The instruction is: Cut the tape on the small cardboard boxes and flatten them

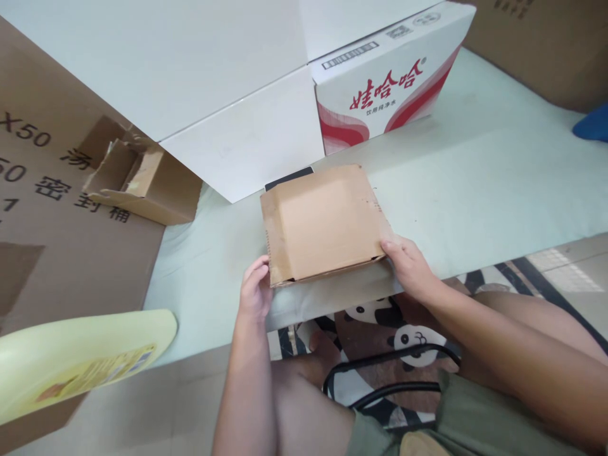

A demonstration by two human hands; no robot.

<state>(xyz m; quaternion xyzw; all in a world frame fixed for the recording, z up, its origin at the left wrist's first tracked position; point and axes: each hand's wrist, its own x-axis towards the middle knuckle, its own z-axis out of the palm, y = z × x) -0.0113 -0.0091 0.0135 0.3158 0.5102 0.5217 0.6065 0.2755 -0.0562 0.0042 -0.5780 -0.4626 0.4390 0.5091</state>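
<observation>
A flat brown cardboard box (332, 218) is held between my two hands, above the near edge of the cloth-covered surface. My left hand (256, 288) grips its near left corner, with the fingers curled against the side. At the near right corner my right hand (408, 263) is closed on the box, thumb on the top and the other fingers hidden below. Small dark gaps show along its near edge. Behind the box a dark flat thing (289, 178) sticks out, mostly covered.
Large white boxes (247, 133) and a red-and-white carton (380, 95) stand at the back of the pale green cloth (498, 158). On the left are a small open cardboard box (175, 183), a big brown carton (85, 253) and a yellow bottle (95, 354). A blue thing (593, 125) lies far right.
</observation>
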